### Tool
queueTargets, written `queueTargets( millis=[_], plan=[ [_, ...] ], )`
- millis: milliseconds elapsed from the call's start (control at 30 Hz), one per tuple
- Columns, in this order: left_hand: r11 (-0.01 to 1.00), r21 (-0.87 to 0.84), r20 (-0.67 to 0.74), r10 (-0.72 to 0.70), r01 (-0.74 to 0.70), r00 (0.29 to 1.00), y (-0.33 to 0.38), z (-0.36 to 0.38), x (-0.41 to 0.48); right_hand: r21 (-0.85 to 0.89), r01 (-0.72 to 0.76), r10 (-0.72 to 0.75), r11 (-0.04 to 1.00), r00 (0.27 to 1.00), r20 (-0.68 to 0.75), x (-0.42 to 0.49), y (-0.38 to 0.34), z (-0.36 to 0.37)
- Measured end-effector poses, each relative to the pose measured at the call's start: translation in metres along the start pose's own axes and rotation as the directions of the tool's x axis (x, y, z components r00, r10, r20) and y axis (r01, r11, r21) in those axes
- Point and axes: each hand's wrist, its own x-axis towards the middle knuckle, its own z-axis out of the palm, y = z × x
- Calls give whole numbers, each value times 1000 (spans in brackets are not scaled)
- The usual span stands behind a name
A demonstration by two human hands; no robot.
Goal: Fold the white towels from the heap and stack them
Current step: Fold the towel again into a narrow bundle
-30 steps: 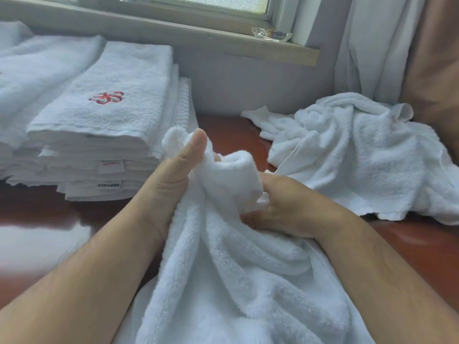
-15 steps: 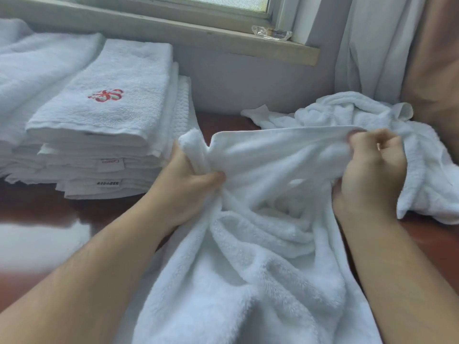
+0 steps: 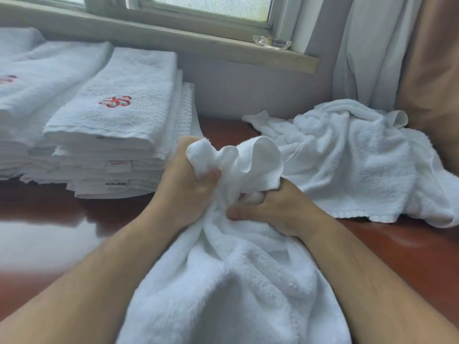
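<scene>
Red-brown table, frame centre: fluffy white towel, bunched and creased, its edge gripped by curled left hand and right hand.

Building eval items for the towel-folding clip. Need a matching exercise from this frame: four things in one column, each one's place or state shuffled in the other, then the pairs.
Things
1. held towel
2. loose heap
3. folded stack
4. clear glass object

Place or state
A. on the window sill
B. bunched in the grip of the left hand and right hand
C. on the left of the table, red emblem on top
D. crumpled at the right, by the curtain

Pairs: 1-B, 2-D, 3-C, 4-A
</scene>
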Motion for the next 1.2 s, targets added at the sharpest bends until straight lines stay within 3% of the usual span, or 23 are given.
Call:
queueTargets(
  millis=[133, 267, 367, 467, 533, 600, 667, 800, 900, 967, 1033, 1067, 1133, 1200],
  plan=[
    [999, 22, -31, -41, 42, 999, 6, 2, -6, -24, -86, 84, 996, 992, -91, 3, -1, 5],
    [950, 139, 93, -293, 279, 951, 26, -21, -11, -79, -98, 82, 992, 979, -187, -6, -8, 11],
    [808, 395, 224, -545, 436, 808, 46, -63, -29, -148, -127, 60, 981, 920, -388, -18, -9, 14],
    [701, 626, 393, -662, 342, 638, 67, -95, -60, -346, -270, 99, 898, 893, -440, -31, -17, 21],
    [670, 699, 434, -675, 250, 597, 77, -102, -78, -437, -284, 102, 853, 914, -394, -40, -31, 29],
    [665, 725, 427, -637, 177, 642, 86, -105, -86, -475, -244, 83, 846, 939, -334, -49, -46, 33],
    [646, 760, 386, -538, 72, 749, 95, -110, -85, -424, -217, 71, 879, 940, -333, -59, -64, 29],
    [642, 759, 268, -160, -106, 950, 103, -118, -66, -168, -179, 84, 969, 886, -456, -80, -103, -8],
    [649, 732, 207, 80, -208, 975, 108, -105, -51, -79, -167, 89, 983, 802, -591, -99, -115, -45],
    [584, 770, 183, 185, -258, 965, 110, -86, -47, -171, -258, 72, 951, 722, -688, -114, -106, -67],
    [537, 802, 154, 236, -261, 960, 110, -63, -49, -287, -448, 97, 847, 660, -745, -128, -88, -81],
    [543, 800, 155, 226, -256, 962, 109, -54, -53, -366, -562, 124, 742, 652, -748, -135, -77, -81],
    [627, 747, 167, 146, -222, 975, 101, -42, -66, -570, -617, 100, 543, 721, -685, -147, -57, -70],
    [712, 685, 176, 43, -154, 983, 91, -42, -83, -691, -425, 0, 585, 852, -524, -151, -42, -49]
  ],
)
